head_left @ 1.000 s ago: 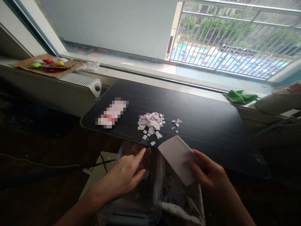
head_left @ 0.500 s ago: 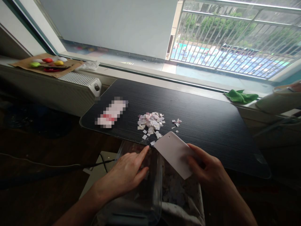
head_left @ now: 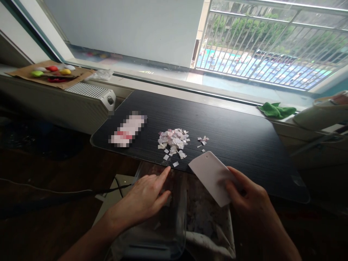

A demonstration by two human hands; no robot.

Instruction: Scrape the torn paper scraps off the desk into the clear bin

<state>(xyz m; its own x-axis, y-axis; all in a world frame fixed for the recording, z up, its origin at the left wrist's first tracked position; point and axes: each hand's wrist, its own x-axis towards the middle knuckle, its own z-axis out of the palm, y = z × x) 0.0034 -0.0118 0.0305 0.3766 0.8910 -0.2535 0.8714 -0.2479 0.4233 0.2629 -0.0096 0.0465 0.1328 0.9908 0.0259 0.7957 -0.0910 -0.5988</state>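
My right hand (head_left: 246, 190) grips a flat white plastic scraper (head_left: 210, 175) by its right side, thumb on the near face. The scraper has a small hole near its top corner and is tilted over the front edge of the table. My left hand (head_left: 146, 192) holds nothing; its index finger points at the table edge and its thumb is apart. Just beyond that fingertip lies a single paper scrap (head_left: 175, 164). A pile of small cut paper pieces (head_left: 173, 139) is farther back, with several loose scraps (head_left: 203, 140) to its right.
The black table (head_left: 231, 134) stands below the window. A pixelated pale item (head_left: 128, 129) lies on its left. Under the front edge are a clear plastic bin (head_left: 152, 233) and an open container of scraps (head_left: 203, 214). A green cloth (head_left: 276, 110) rests on the sill.
The scraper in my right hand has moved to the right, away from the single scrap at the edge. My left hand has barely moved.
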